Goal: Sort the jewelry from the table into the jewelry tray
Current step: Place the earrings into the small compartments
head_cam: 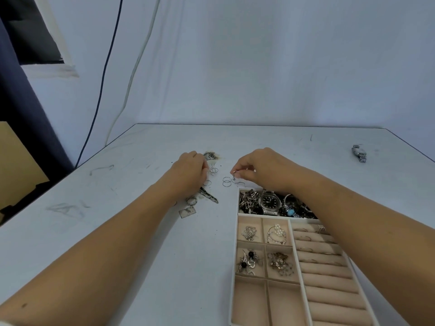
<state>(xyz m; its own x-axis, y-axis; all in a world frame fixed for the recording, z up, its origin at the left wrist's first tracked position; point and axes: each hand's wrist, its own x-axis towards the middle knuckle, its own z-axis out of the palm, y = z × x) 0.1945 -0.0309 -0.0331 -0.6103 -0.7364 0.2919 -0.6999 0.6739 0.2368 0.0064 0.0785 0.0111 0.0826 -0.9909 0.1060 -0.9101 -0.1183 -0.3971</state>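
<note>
Pinching a small silver earring (234, 173) between thumb and forefinger, the right hand (263, 170) hovers just beyond the far end of the jewelry tray (236, 231). Its other fingers are curled in loosely, and the earring hangs just above a few thin wire hoops (226, 181) lying on the table (141, 231).

The left hand (188, 171) rests knuckles-up on the table, fingers bent down and close together. Their tips sit beside another small hoop (213, 171), but I cannot tell whether they grip anything.

A spotted hair clip (209, 197), a thick ring (191, 200) and a small flat tag (187, 212) lie near the left wrist. In the tray, a black-faced watch (270, 201) fills the far compartment, with small pieces in the square pockets. A second watch (359, 153) lies well apart, far right.
</note>
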